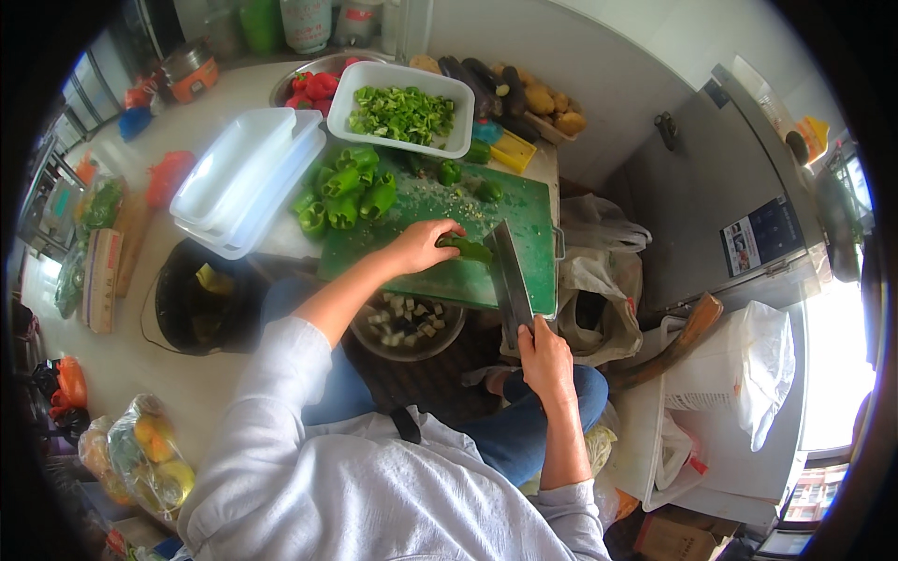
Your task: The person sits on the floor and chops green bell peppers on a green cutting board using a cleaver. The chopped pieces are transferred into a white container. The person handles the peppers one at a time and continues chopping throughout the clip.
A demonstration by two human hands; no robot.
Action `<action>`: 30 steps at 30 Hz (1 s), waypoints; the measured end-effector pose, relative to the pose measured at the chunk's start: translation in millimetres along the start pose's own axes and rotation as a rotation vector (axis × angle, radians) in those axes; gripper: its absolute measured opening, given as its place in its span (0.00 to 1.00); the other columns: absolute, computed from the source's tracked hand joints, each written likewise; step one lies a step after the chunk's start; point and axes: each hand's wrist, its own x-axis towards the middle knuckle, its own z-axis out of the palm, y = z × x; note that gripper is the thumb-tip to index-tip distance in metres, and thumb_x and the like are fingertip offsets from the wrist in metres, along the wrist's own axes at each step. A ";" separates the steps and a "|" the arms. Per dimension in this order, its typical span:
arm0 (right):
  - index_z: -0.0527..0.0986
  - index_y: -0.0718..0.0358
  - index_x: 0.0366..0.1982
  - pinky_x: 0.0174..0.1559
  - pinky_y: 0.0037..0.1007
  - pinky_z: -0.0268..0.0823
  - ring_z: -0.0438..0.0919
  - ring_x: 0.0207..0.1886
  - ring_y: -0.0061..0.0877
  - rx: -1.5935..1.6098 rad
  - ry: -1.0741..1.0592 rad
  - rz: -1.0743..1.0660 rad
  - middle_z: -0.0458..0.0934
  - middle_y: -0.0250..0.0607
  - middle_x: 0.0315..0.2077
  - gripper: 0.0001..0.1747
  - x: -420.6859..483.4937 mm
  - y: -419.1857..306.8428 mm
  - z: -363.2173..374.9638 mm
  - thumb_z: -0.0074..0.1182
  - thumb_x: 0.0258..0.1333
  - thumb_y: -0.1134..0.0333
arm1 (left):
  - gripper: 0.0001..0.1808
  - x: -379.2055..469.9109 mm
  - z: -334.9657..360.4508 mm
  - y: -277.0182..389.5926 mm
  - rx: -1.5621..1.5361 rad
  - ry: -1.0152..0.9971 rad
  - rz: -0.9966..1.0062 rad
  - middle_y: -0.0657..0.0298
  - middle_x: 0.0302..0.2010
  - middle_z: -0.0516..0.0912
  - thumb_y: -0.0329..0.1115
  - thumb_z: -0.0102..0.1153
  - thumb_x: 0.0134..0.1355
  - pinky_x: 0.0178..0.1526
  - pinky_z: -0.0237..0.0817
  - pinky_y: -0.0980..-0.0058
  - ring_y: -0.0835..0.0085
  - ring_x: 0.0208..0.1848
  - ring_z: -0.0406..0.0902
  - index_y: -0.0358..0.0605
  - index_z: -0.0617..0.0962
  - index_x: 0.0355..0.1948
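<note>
My left hand (426, 245) grips a piece of green pepper (471, 249) over the green cutting board (421, 270). In my right hand (546, 357) is a Chinese cleaver (511, 280), its broad blade upright beside the pepper's right end. Whether the edge touches the pepper, I cannot tell. Several hollowed green peppers (347, 188) are heaped at the board's left back corner. Two pepper ends (489, 191) and scattered seeds lie toward the back. Behind the board, a white plastic tray (459, 133) holds chopped green pepper (401, 113).
Stacked white trays (235, 165) stand left, above a black bucket (172, 301). A metal bowl of pale cubes (407, 350) sits below the board's front edge. Red peppers (319, 85), eggplants (484, 84) and potatoes (551, 102) are at the back. Plastic bags (600, 280) hang at right.
</note>
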 end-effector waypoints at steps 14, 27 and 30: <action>0.75 0.64 0.46 0.43 0.60 0.73 0.83 0.39 0.60 -0.078 0.101 -0.140 0.85 0.60 0.31 0.17 -3.8 -3.5 -4.6 0.50 0.76 0.56 | 0.22 -15.1 9.7 5.2 0.279 0.111 0.141 0.58 0.51 0.81 0.31 0.73 0.62 0.58 0.74 0.56 0.52 0.55 0.80 0.45 0.84 0.58; 0.73 0.60 0.41 0.38 0.56 0.75 0.85 0.33 0.55 -0.266 0.065 -0.404 0.85 0.51 0.27 0.12 31.0 -24.7 -3.3 0.52 0.75 0.57 | 0.15 -50.5 33.6 12.6 0.608 0.224 0.384 0.63 0.49 0.83 0.30 0.62 0.57 0.58 0.73 0.61 0.61 0.55 0.80 0.46 0.84 0.47; 0.73 0.60 0.41 0.37 0.55 0.75 0.84 0.33 0.55 -0.317 0.037 -0.439 0.84 0.52 0.26 0.13 35.7 -28.4 -7.2 0.52 0.75 0.57 | 0.15 -51.5 32.8 12.8 0.664 0.308 0.458 0.63 0.47 0.82 0.30 0.59 0.56 0.58 0.73 0.63 0.61 0.54 0.80 0.46 0.84 0.46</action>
